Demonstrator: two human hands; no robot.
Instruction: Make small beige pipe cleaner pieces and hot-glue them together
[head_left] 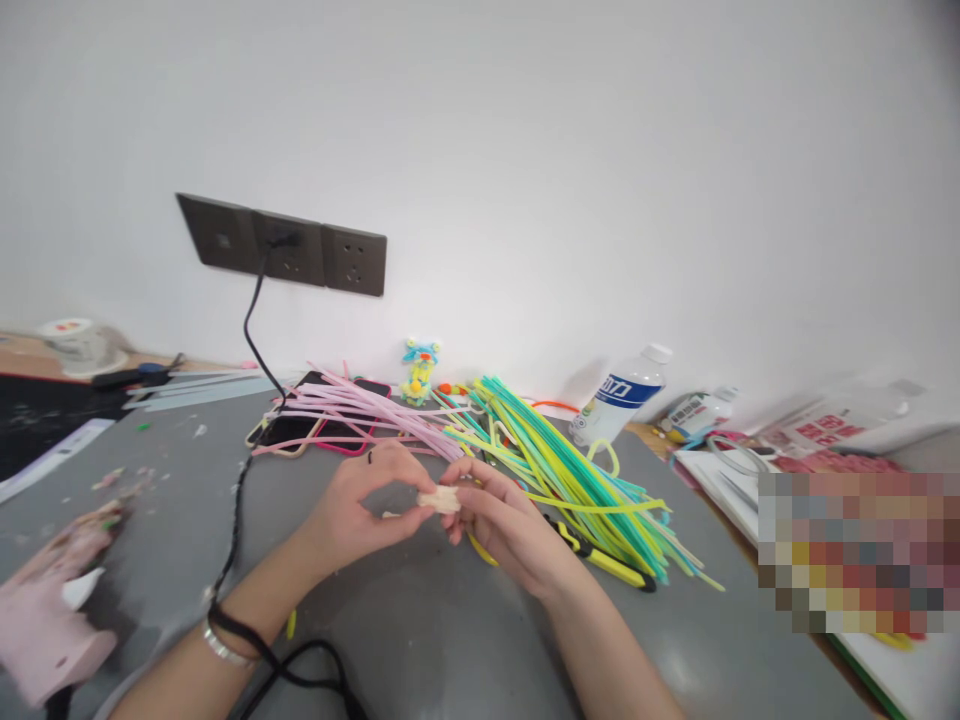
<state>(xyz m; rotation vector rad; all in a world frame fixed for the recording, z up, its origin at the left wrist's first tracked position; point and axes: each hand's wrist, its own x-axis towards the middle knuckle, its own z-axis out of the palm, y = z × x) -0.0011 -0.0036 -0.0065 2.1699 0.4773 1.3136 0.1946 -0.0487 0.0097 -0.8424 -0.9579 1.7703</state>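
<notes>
A small cream-coloured fuzzy piece [441,498] is pinched between my two hands above the middle of the grey table. My left hand [373,497] grips its left end with thumb and index finger. On the right side, the thumb and fingers of my right hand [502,515] close on the same piece and partly cover it. Just beyond my hands lie a bundle of pink pipe cleaners [375,410] and a bundle of green and yellow pipe cleaners [577,480]. A yellow and black utility knife [611,567] rests beside my right hand.
A black cable [244,480] runs from the wall socket [281,245] past my left wrist. A pink glue gun [56,620] lies at left. Behind stand a small colourful figure [420,372] and a bottle [622,395]. Phones [289,425] lie under the pink stems.
</notes>
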